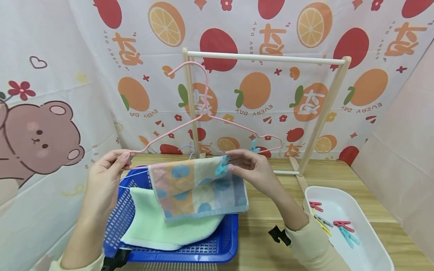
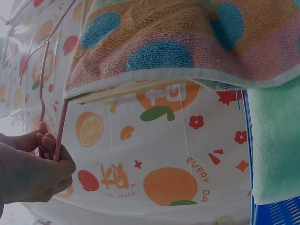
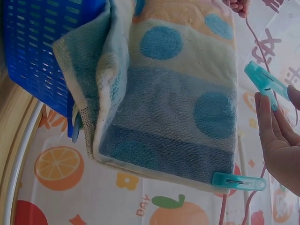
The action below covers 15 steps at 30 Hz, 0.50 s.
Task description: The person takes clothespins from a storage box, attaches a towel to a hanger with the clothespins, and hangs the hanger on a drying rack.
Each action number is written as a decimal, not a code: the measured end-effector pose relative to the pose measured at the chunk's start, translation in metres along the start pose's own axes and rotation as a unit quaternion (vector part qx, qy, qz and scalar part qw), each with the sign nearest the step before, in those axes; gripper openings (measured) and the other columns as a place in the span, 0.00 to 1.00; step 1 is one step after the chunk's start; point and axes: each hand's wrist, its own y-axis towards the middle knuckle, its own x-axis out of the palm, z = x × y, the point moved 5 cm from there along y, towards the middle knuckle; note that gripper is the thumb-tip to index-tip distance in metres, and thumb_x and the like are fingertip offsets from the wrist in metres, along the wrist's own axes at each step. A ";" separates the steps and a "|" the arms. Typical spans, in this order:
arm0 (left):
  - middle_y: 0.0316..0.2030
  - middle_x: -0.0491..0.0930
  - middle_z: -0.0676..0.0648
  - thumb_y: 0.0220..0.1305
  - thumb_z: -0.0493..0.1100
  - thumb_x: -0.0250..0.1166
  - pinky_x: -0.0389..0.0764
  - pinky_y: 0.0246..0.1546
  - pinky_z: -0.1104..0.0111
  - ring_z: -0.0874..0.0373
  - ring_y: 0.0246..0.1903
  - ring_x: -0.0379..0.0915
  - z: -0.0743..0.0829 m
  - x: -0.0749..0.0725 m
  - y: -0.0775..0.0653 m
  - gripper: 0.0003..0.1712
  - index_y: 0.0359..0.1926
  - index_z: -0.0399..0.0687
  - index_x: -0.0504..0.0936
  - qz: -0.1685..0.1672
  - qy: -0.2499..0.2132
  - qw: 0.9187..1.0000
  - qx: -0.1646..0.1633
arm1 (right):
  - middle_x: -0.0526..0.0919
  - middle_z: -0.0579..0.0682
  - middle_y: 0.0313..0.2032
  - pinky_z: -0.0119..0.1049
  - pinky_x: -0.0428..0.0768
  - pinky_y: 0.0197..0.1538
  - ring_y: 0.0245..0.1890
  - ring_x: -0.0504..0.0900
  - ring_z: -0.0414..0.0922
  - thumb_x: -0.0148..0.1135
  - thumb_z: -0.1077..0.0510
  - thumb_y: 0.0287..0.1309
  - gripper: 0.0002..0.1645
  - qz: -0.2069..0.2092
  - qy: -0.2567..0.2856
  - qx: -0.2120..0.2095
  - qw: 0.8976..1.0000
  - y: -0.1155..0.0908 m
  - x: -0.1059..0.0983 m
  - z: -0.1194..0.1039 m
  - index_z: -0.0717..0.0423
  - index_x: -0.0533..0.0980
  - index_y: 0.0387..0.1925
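My left hand (image 1: 107,174) grips the left end of a pink wire hanger (image 1: 176,132), its hook upward. A patchwork towel with blue dots (image 1: 203,190) drapes over the hanger's bottom bar. In my right hand (image 1: 255,170) a teal clothespin (image 1: 222,165) is pinched, close to the towel's top edge; in the right wrist view this clothespin (image 3: 267,82) stands apart from the towel. Another teal clothespin (image 3: 239,181) clips the towel's corner to the hanger. Beneath hangs a light green towel (image 1: 169,222), partly over a blue basket (image 1: 234,237).
A wooden rack with a white top rail (image 1: 264,57) stands behind the hanger. To the right, a white tray (image 1: 373,244) holds several red, teal, yellow and grey clothespins. Thin blue hanger wire (image 1: 133,174) shows beside the green towel. A printed cloth forms the backdrop.
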 end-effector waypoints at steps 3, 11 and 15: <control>0.31 0.77 0.50 0.65 0.34 0.55 0.71 0.34 0.78 0.59 0.32 0.65 -0.001 0.000 0.000 0.09 0.34 0.40 0.82 -0.001 0.000 1.000 -0.003 | 0.79 0.53 0.45 0.39 0.76 0.46 0.44 0.79 0.47 0.62 0.66 0.55 0.20 -0.002 0.001 0.000 1.000 0.002 0.002 0.001 0.63 0.74 0.51; 0.30 0.76 0.51 0.65 0.35 0.56 0.71 0.34 0.78 0.60 0.32 0.66 -0.002 0.000 0.000 0.08 0.34 0.42 0.82 0.005 0.016 1.000 -0.013 | 0.79 0.53 0.44 0.39 0.76 0.46 0.44 0.79 0.46 0.62 0.67 0.55 0.20 -0.007 0.002 -0.008 1.000 0.007 0.006 -0.001 0.64 0.74 0.50; 0.30 0.76 0.51 0.65 0.35 0.55 0.72 0.34 0.78 0.60 0.32 0.66 -0.002 0.000 0.000 0.09 0.34 0.42 0.83 0.000 0.017 1.000 -0.014 | 0.79 0.53 0.44 0.39 0.77 0.46 0.44 0.79 0.46 0.63 0.67 0.55 0.20 -0.006 0.001 -0.011 1.000 0.008 0.006 -0.003 0.64 0.74 0.50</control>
